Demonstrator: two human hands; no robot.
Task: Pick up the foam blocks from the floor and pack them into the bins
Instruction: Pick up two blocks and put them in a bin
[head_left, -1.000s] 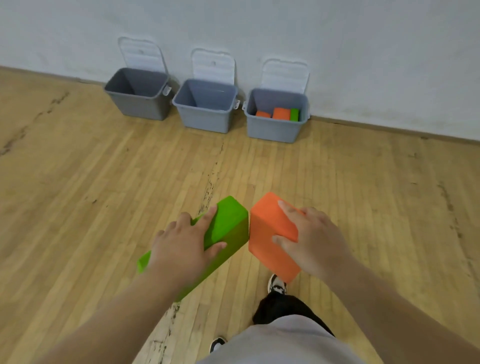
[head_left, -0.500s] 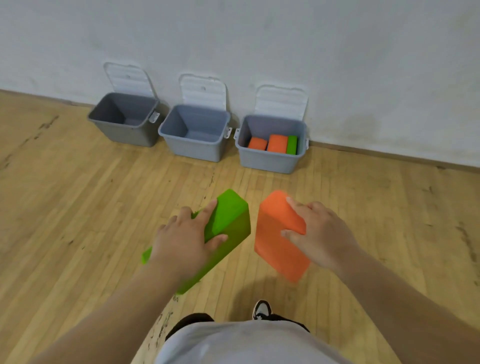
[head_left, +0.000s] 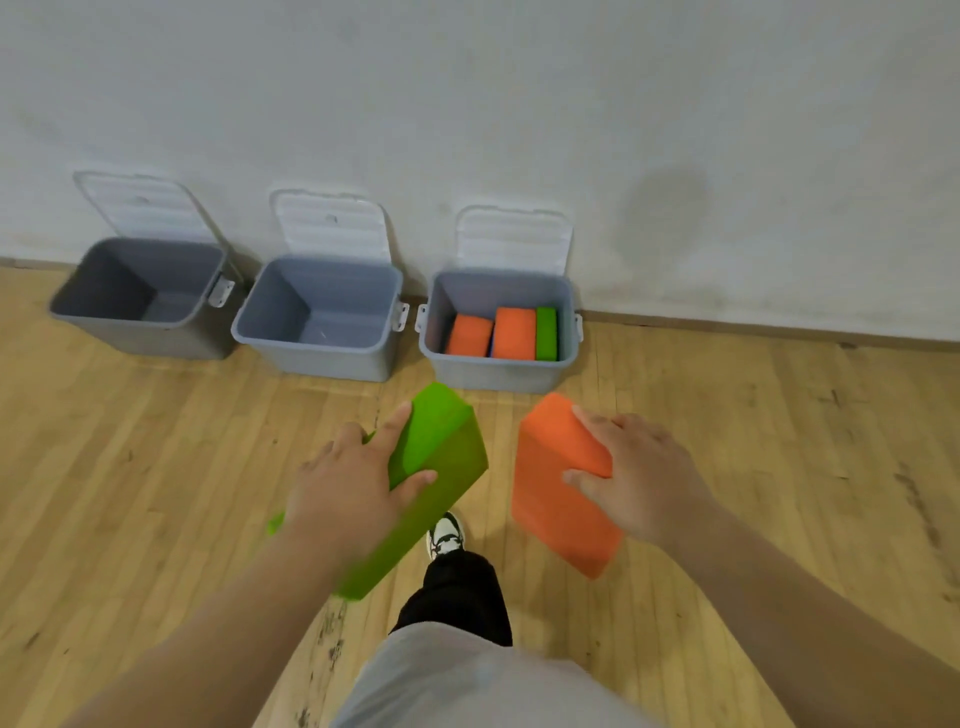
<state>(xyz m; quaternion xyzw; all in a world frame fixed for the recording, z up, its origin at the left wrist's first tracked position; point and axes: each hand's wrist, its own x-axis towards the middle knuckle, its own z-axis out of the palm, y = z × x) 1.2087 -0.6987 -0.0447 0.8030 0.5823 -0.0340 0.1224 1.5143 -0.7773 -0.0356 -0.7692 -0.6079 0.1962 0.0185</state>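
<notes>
My left hand (head_left: 345, 486) grips a long green foam block (head_left: 441, 452), fingers on top and thumb on its side, carried above the floor. My right hand (head_left: 641, 475) grips an orange foam block (head_left: 553, 499) the same way, a short gap to the right of the green one. Three grey bins stand open against the wall ahead. The right bin (head_left: 498, 375) holds two orange blocks and a green block standing on edge. Nothing shows inside the middle bin (head_left: 311, 358) or the left bin (head_left: 140, 340).
Each bin's white lid leans back against the white wall (head_left: 519, 104). The wooden floor (head_left: 779, 441) stretches around the bins. My leg and shoe (head_left: 444, 535) show below the blocks.
I have walked closer to the bins, which now look larger and lower in view. The two blocks have drifted apart in my hands; both grips are unchanged.
</notes>
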